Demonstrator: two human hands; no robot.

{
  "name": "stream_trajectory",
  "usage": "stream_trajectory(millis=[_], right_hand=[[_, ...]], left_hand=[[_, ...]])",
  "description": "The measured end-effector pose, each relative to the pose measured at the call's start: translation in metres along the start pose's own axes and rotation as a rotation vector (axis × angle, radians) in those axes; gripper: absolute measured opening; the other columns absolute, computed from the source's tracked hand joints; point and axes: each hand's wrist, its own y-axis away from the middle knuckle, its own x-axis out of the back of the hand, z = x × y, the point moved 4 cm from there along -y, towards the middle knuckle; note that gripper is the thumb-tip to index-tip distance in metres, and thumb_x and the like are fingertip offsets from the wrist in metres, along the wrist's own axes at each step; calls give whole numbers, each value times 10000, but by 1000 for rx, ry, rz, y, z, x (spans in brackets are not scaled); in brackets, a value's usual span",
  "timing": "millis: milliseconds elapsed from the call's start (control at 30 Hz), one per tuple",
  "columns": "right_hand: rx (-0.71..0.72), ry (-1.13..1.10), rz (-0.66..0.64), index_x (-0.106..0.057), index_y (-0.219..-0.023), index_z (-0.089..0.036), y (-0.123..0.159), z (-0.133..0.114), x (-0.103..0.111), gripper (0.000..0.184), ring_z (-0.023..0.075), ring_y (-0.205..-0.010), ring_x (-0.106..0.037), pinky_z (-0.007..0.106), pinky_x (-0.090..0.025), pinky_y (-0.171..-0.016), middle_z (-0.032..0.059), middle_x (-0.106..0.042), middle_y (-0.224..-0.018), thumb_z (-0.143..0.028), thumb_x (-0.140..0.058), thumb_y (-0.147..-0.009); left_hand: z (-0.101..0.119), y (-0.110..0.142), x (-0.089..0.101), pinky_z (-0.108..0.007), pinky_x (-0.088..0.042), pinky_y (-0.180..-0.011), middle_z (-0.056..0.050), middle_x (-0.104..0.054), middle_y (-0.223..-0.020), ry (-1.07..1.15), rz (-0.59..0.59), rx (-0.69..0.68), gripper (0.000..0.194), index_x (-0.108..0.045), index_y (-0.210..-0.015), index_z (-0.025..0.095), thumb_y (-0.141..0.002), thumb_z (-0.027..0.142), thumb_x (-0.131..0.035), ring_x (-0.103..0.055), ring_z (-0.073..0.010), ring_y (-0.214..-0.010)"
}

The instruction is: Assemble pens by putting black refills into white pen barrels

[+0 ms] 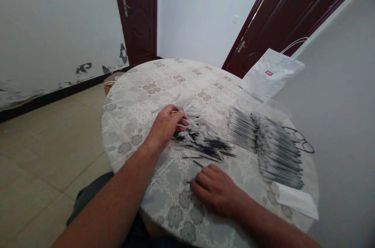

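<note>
My left hand (pixel 169 123) is over a loose pile in the middle of the table, thumb and fingers pinched on a slim white tube (pixel 190 120). Under and beyond it lie many more white tubes (pixel 187 103). Thin black sticks (pixel 215 145) are heaped on the near side of the pile. Closer to me, my right hand (pixel 213 186) rests low on the tablecloth with its fingers curled in. A dark tip (pixel 188 182) pokes out beside its thumb, seemingly the end of a thin black stick; the rest is hidden by the fingers.
Two neat rows of sticks in clear sleeves, one (pixel 240 129) beside the other (pixel 279 152), lie at the right. Eyeglasses (pixel 303 140), a folded white paper (pixel 295 200) and a white bag (pixel 271 74) are near the wall. A patterned cloth (pixel 166 205) covers the round table.
</note>
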Motion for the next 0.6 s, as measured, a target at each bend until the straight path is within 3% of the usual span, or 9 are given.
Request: stream_trajectory(millis=[100, 367, 500, 600], right_hand=[[25, 2, -24, -646, -1068, -172, 1, -7, -5, 147, 180, -714, -501, 345, -324, -648, 34, -575, -769, -217, -537, -981], [-209, 234, 30, -673, -1088, -160, 1, 36, -14, 171, 202, -770, -496, 353, -333, -674, 71, -613, -830, -173, -562, -959], [-269, 246, 67, -695, -1053, -180, 8, 45, -16, 156, 202, -773, -508, 343, -358, -683, 71, -634, -829, -178, -580, -947], [-339, 215, 170, -710, -1047, -194, 16, 52, -9, 168, 191, -769, -536, 335, -402, -707, 67, -659, -851, -179, -568, -958]], left_hand=[[-1, 0, -2, -245, -542, -519, -68, -714, -878, 2, -13, -1, 198, -565, -908, 183, -813, 332, -656, -671, -161, -661], [0, 1, -3, -242, -542, -517, -76, -713, -889, -20, -10, -4, 215, -572, -902, 179, -811, 351, -662, -672, -162, -672], [2, 1, -3, -248, -550, -522, -79, -705, -874, -18, -11, -3, 229, -572, -880, 172, -804, 362, -675, -671, -164, -674], [1, 1, -3, -247, -552, -526, -75, -704, -867, -4, -13, 4, 222, -573, -880, 175, -806, 357, -676, -671, -163, -678]])
